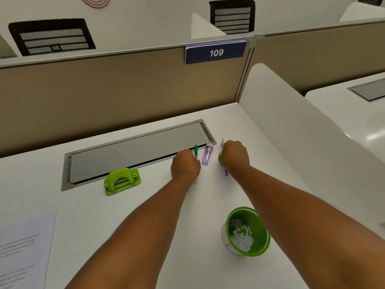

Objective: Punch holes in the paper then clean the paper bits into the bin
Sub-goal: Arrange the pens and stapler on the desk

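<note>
A green hole punch (121, 181) stands on the white desk by the grey cable tray lid. A printed paper sheet (23, 251) lies at the near left edge. A small green bin (250, 231) with white paper bits inside sits near right. My left hand (185, 165) is curled around a thin green pen-like tool (196, 151). My right hand (234, 156) is curled around a small purple tool with a yellow part (226, 173). A purple lighter-shaped item (207, 153) lies between the hands.
The grey cable tray lid (135, 151) is set into the desk behind the punch. A tan partition (114, 90) with a "109" sign (215, 52) closes the back. A white divider (291, 132) borders the right side.
</note>
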{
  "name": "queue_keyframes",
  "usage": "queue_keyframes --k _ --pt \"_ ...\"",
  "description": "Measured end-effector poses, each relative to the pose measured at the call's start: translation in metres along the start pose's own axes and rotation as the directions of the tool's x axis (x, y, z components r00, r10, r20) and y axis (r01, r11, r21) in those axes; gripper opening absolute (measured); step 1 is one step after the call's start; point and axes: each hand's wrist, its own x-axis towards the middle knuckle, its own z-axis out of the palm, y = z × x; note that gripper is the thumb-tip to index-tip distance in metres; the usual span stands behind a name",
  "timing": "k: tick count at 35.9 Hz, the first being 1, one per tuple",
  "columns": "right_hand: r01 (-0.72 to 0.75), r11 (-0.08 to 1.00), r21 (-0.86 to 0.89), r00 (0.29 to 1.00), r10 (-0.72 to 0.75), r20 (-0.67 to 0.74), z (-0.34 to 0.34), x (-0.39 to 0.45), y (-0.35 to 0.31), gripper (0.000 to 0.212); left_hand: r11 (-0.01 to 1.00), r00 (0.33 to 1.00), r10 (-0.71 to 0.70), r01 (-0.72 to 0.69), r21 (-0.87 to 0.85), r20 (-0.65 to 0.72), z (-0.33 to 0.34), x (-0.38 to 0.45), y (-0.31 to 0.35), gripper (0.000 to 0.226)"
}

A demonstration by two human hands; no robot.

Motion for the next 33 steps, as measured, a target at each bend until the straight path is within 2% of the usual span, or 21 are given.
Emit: queue_keyframes --k 10,17,22,27,33 --pt "-0.001 1.0 -0.025 1.0 0.0 -0.009 0.001 -0.001 -0.001 0.022 0.996 0.993 0.082 -0.08 -0.034 0.082 0.006 -0.004 0.008 0.016" --pt "0.009 0.997 -0.077 0.998 -0.014 -0.069 -0.002 -0.009 -0.002 0.024 0.99 0.985 0.137 -0.133 -0.045 0.108 0.006 -0.008 0.007 0.017" --pt "0.05 0.994 -0.098 0.993 -0.06 -0.098 -0.01 -0.016 -0.009 0.02 0.99 0.989 0.139 -0.136 -0.047 0.053 -0.003 -0.015 0.004 0.023" --pt "0.128 0.986 -0.105 0.986 -0.138 -0.095 -0.019 -0.028 -0.03 0.033 0.987 0.987 0.162 -0.162 -0.02 0.005 -0.026 -0.023 -0.005 0.033" --pt "0.276 0.952 -0.133 0.926 -0.301 -0.226 -0.028 -0.058 -0.059 0.026 0.97 0.964 0.244 -0.242 0.033 -0.102 -0.071 -0.04 -0.014 0.029"
